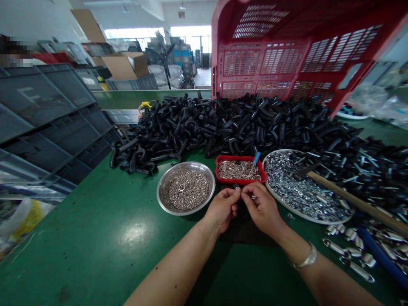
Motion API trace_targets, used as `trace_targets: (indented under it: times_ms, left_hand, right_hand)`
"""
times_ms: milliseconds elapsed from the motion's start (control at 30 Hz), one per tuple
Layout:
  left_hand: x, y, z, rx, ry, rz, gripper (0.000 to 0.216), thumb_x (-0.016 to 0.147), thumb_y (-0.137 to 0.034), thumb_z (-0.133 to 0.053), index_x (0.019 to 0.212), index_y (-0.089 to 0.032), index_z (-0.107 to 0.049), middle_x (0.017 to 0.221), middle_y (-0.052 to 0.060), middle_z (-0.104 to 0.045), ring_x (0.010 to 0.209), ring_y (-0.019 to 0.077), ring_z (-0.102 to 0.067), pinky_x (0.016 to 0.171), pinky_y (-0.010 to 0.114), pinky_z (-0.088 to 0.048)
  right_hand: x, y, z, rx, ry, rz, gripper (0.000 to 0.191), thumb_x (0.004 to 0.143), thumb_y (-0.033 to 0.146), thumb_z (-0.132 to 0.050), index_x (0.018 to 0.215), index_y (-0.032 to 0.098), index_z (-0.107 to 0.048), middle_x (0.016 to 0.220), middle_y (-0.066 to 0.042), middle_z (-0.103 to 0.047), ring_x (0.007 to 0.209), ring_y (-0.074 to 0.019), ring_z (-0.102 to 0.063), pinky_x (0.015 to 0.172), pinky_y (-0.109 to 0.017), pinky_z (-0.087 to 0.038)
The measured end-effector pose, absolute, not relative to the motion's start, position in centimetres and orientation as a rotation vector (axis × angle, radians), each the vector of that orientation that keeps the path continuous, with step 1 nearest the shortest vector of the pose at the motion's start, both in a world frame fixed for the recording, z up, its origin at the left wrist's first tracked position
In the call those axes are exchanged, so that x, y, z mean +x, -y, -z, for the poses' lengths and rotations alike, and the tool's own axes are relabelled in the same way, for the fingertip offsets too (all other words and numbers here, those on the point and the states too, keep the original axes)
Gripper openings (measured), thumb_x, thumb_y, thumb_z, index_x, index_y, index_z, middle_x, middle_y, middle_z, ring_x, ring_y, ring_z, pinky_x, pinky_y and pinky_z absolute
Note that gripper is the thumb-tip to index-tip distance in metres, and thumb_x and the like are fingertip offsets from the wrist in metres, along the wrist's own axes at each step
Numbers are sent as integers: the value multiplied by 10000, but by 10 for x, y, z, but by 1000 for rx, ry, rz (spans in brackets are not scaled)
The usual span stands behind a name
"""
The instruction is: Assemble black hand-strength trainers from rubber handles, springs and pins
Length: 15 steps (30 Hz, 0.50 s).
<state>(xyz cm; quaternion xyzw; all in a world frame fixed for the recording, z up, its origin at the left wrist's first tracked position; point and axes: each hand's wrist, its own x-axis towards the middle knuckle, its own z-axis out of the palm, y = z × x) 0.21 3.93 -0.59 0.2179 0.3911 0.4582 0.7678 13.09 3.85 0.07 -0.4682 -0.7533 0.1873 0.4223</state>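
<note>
My left hand (222, 207) and my right hand (262, 207) meet just in front of a red tray (217, 179) of small metal pins. Thumb and forefinger of my left hand are pinched together, and a small dark tip (236, 186) shows above them; what it belongs to is hidden. My right hand is also pinched closed, its fingertips against those of the left. A small metal piece (254, 197) shows at its fingers, too small to name. A steel bowl (161, 203) of small metal parts stands to the left. Under the hands lies a dark mat (248, 233).
Black curved plastic parts (191, 123) are heaped across the back, below a tilted red crate (277, 63). On the right, a hammer (338, 191) lies across a round tray (270, 193) of shiny metal pieces. Loose metal parts (350, 246) lie nearer. Grey crates (47, 106) stand left.
</note>
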Motion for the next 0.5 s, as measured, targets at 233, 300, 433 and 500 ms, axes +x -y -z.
trace_targets:
  times_ms: [233,300,433,500]
  left_hand:
    - [2,-41,3,644,-982,-970,268,702,-374,-626,771,-147,-503,741,-6,-601,426,7,-455,352,116,-249]
    - [0,-43,2,813,-1027,-1063,209,737,-338,-586,772,-148,-506,758,2,-622,412,9,-438,363,130,-263]
    - [-7,-47,0,1074,-1077,-1236,155,750,-301,-560,744,-147,-540,670,-20,-602,401,18,-381,395,156,-284]
    - [-9,-48,1,1116,-1107,-1231,151,739,-297,-567,742,-147,-571,614,-31,-570,410,28,-376,403,163,-286]
  right_hand:
    - [137,-38,6,-1219,1875,-304,107,859,234,-415,805,177,-487,780,-40,-506,762,-156,-502,704,-293,-418]
    - [144,-38,8,-1262,1956,-244,122,862,238,-410,805,171,-494,786,-48,-514,764,-161,-505,701,-293,-415]
    - [152,-34,17,-1381,2199,-77,160,867,253,-410,809,166,-532,806,-70,-543,779,-182,-512,688,-303,-414]
    - [152,-33,22,-1401,2234,19,172,866,262,-413,815,168,-548,816,-78,-560,805,-194,-518,702,-312,-417]
